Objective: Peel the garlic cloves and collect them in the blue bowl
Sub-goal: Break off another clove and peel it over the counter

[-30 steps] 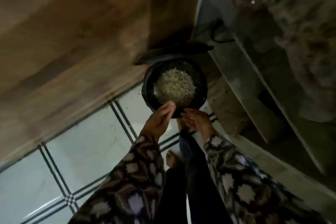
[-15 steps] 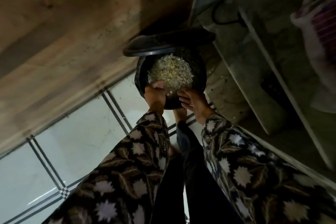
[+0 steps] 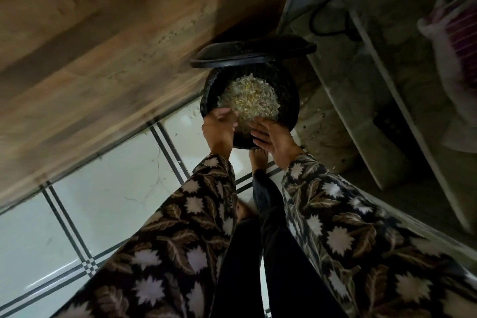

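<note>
Head view. Item: round black bin (image 3: 290,100) standing on a white tiled floor (image 3: 103,201) with dark double lines, against a brown wood-grain panel (image 3: 103,33); its lid (image 3: 253,52) raised behind the opening. Contents: a heap of pale papery garlic peels (image 3: 249,97), filling most of the opening. Left hand (image 3: 219,128) over the near rim, touching the edge of the heap; fingers blurred, so whether they grasp anything cannot be told. Right hand (image 3: 273,137) just beside it at the same rim, fingers (image 3: 258,134) extended and relaxed toward the peels, holding nothing visible. Both arms in leaf-patterned sleeves (image 3: 180,227). Bare foot (image 3: 259,160) at the bin's base (contact with the bin not discernible). Far right: a striped pink bag (image 3: 454,41), blurred.
</note>
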The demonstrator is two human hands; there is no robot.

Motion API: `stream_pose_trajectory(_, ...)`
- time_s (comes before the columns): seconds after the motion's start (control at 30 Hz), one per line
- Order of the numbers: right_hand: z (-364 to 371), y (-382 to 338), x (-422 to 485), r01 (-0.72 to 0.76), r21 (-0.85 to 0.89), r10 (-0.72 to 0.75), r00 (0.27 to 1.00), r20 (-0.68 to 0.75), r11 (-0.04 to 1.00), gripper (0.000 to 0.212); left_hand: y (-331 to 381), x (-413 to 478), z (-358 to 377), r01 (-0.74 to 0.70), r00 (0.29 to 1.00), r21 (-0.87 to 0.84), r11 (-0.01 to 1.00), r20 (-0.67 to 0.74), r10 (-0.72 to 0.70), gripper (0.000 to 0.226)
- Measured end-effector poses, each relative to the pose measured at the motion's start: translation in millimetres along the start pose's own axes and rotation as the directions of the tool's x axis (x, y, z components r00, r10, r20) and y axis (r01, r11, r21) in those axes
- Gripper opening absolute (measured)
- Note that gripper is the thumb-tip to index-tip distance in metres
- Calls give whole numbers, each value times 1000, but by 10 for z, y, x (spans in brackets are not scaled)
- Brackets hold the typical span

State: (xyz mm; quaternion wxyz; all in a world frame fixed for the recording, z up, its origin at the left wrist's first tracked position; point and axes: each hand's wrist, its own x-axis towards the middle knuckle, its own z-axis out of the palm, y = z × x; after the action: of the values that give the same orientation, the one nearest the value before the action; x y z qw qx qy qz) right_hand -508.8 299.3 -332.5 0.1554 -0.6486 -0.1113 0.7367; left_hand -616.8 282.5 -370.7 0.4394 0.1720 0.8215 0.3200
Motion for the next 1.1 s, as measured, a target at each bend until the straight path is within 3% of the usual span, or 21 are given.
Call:
stream_pose_trajectory(0.1,34,-15,-40,12,3,-12,1000,0,1000,37,55,-2,-28,-112,990,97,989,101,102,32)
stream_pose_trajectory(0.3,36,13,-39,27,43,-26,999,-20,999,35,32,-49,-33,-32,997,-22,999,66,34,20)
stream_pose_trajectory(0.47,-6,-46,-327,49,108,-47,999,-19,993,35,200,-315,-187,-75,988,-77,994,131,85,23)
stream_pose_trajectory(0.57,-34,-108,-783,97,183,-93,995,-31,978,34,509,-659,-439,-175,966,-110,978,175,192,22)
stream_pose_trajectory(0.7,-122,-156,-1716,234,262,-240,971,-10,936,33,1064,-1406,-778,-324,906,-132,937,243,347,21)
stream_pose_trajectory(0.87,-633,-175,-3037,463,317,-480,877,-26,828,26,1683,-2623,-838,-446,793,-211,870,358,493,20)
stream_pose_trajectory(0.97,-1186,-99,-3739,567,382,-556,817,-150,730,22,1904,-3379,-597,-463,699,-245,852,490,521,17)
stream_pose_trajectory(1.1,-2028,168,-4402,653,481,-542,756,-367,585,23,1918,-4347,-3,-459,561,-240,855,668,489,15)
